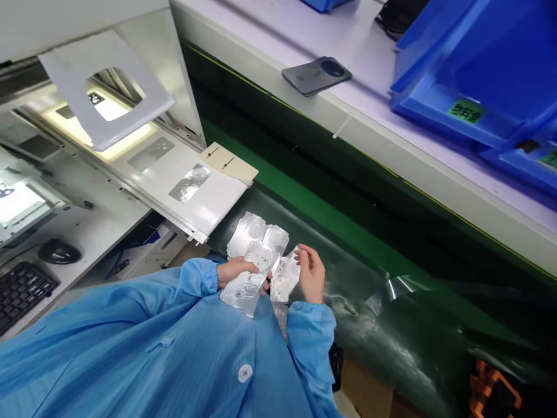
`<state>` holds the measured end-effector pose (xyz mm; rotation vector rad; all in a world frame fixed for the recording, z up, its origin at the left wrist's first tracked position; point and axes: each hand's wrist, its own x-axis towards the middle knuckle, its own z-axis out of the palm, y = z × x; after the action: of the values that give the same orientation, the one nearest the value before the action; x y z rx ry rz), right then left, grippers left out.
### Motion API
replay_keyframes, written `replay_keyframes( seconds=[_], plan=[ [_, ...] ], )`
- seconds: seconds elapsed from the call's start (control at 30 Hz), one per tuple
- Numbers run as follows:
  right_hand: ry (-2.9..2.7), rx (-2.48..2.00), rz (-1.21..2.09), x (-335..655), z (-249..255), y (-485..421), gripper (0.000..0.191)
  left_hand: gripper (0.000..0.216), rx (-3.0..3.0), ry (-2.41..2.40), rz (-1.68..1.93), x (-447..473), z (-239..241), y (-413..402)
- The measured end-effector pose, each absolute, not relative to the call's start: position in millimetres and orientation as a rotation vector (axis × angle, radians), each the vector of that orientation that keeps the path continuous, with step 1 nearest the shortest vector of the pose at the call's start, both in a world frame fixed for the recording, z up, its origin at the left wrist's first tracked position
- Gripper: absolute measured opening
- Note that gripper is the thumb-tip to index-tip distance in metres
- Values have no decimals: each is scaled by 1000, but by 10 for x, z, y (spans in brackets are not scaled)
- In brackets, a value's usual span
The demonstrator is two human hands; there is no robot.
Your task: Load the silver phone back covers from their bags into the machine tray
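My left hand (238,270) is closed round the edge of a shiny, see-through film sheet (243,293), thumb on top and fingertips showing below its far side. My right hand (311,274) pinches the upper corner of a smaller piece of clear film (285,277) with dark specks and a rounded cutout. The two pieces lie close together in front of my chest; whether they are joined I cannot tell. Just beyond my left hand, a pile of silvery phone-shaped sheets (247,232) rests on the dark green belt surface (348,273).
A white machine tray (209,200) with a reflective plate (190,183) juts out at left. A keyboard (24,296) and mouse (59,251) sit on the side desk. Dark phone back panels (316,75) lie on the shelf near blue bins (474,81). Loose clear film (398,285) lies at right.
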<state>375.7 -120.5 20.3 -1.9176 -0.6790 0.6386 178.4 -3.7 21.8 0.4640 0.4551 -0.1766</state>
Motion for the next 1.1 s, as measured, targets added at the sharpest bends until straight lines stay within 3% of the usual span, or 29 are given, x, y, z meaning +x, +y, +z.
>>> replay_keyframes(
  seconds=[0.23, 0.5, 0.67, 0.93, 1.1],
  plan=[
    [-1249, -1662, 1174, 3446, 799, -458, 25, 32, 413, 304, -109, 1404, 269, -90],
    [-1804, -1624, 1061, 2973, 1192, 288, 23, 38, 441, 385, 91, 905, 424, 306],
    [-1814, -1497, 1230, 2750, 964, 881, 27, 40, 423, 463, 162, 514, 519, 551],
    [-1389, -2136, 477, 2858, 28, 1844, 25, 50, 257, 698, 355, -174, 349, 876],
    [-1473, -2137, 74, 2469, -125, 1735, 45, 50, 234, 743, 371, -437, 357, 1067]
  ],
)
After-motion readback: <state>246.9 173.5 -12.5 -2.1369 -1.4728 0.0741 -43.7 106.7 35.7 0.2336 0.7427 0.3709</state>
